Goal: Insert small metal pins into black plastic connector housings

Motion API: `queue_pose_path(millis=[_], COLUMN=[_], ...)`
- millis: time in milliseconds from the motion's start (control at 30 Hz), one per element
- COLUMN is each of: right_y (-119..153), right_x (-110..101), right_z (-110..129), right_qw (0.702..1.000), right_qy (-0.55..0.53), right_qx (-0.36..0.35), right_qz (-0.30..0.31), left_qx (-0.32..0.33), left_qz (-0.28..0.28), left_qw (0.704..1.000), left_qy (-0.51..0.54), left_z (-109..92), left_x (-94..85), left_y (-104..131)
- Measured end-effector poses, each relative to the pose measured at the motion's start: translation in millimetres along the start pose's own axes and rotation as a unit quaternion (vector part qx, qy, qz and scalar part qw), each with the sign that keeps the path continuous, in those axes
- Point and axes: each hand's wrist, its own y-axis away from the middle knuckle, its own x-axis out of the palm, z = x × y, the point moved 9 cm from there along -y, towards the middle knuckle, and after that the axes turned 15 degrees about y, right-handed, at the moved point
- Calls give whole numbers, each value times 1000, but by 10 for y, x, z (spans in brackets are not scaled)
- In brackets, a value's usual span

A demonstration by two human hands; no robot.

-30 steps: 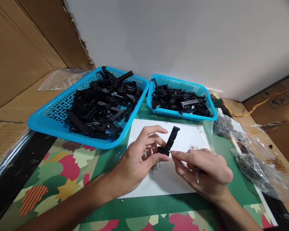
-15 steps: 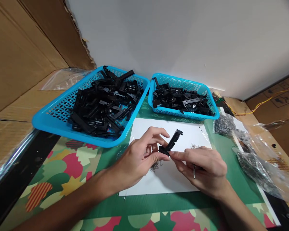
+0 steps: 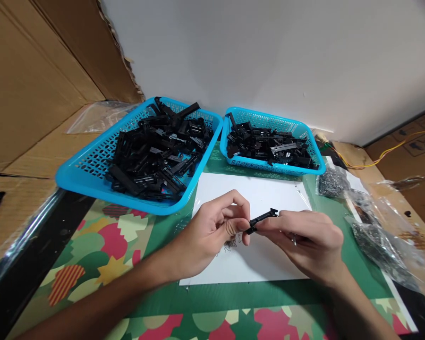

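Note:
A small black plastic part is held low over the white sheet, lying nearly flat and slanting up to the right. My left hand pinches its near left end between thumb and fingers. My right hand closes on the part's right portion with thumb and forefinger. A thin metal tool shows a short shiny length within my right hand's curled fingers; the rest of it is hidden. Just below my left fingers lies a small heap of fine wire-like pieces on the sheet.
Two blue baskets full of black plastic parts stand at the back, the larger on the left. Clear bags of small metal pieces lie at the right. A yellow-red cable runs along the right-hand cardboard.
The black part has tipped from steeply upright to nearly flat. My right hand has shifted from its lower end to grip along its length. The view has moved slightly.

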Motion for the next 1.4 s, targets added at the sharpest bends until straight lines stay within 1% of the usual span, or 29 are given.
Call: queue_pose_path(millis=[67,100,133,200,267,300,367,467,567,700,767,833,900,967,1033,1100,1200,1300,1400], right_y=[8,11,12,14,16,17,18,11,-16,-104,-165,-218,-235,-205,-163,-134,-103,-94,-120], right_x=[-6,4,20,70,138,178,252,289,255,211,186,145,106,107,160,226,289,297,294], right_z=[-24,-40,-63,-128,-204,-243,-310,-385,-393,-311,-259,-244,-295,-383,-447,-473,-489,-480,-433], right_qw=[1000,999,999,996,995,994,993,987,982,984,988,992,990,978,965,960,960,963,969], right_qy=[19,34,53,88,98,92,80,83,79,69,68,59,29,-21,-67,-89,-89,-69,-32], right_qx=[-2,-5,-6,-4,4,13,33,80,112,99,84,93,140,204,245,258,261,258,245], right_qz=[0,5,11,23,37,48,75,110,131,134,112,68,13,-35,-58,-60,-52,-46,-25], left_qx=[9,26,54,125,182,198,208,208,214,226,224,223,227,231,231,227,224,229,237], left_qz=[-11,-19,-24,-21,-10,-7,-15,-25,-31,-26,-21,-20,-22,-23,-25,-24,-17,-13,-8], left_qw=[998,993,982,940,892,874,852,839,830,818,812,807,804,803,801,798,791,786,782], left_qy=[-58,-114,-182,-317,-413,-443,-481,-502,-514,-528,-539,-547,-549,-549,-551,-557,-569,-574,-576], left_z=[-37,-81,-140,-263,-319,-320,-297,-255,-244,-236,-216,-201,-197,-196,-193,-185,-177,-176,-173], left_x=[-31,-54,-67,-46,0,11,2,-17,-19,12,27,36,42,48,50,52,64,75,88], left_y=[-2,-5,-6,3,22,27,29,26,29,37,36,37,40,40,34,25,21,32,47])
